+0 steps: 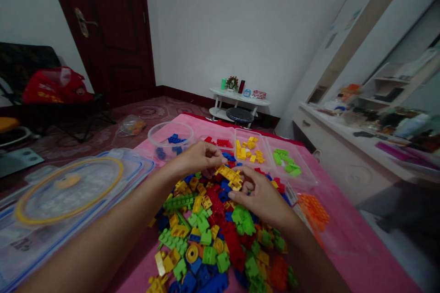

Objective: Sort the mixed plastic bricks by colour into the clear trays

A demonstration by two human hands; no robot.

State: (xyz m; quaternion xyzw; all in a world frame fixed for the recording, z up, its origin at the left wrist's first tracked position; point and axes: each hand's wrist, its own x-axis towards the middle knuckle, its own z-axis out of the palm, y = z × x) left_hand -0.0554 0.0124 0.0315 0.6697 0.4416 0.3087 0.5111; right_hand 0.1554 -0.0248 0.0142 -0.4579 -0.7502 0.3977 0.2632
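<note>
A yellow building-block piece (228, 175), long and knobbly, is held up over the heap between both hands. My left hand (205, 158) pinches its left end with closed fingers. At the other end, my right hand (259, 192) grips it with curled fingers, partly hiding it. Beneath them spreads a mixed pile of toy blocks, with green bricks (243, 219), red bricks (233, 245), blue bricks (202, 274) and a yellow wheel-like piece (191, 253).
Behind the pile stand a round clear tub (171, 124) with blue blocks and clear trays of red, yellow (250, 149) and green blocks (287, 162). Orange blocks (313, 210) lie at right. Stacked plastic lids (137, 165) lie left on the pink tablecloth (364, 247).
</note>
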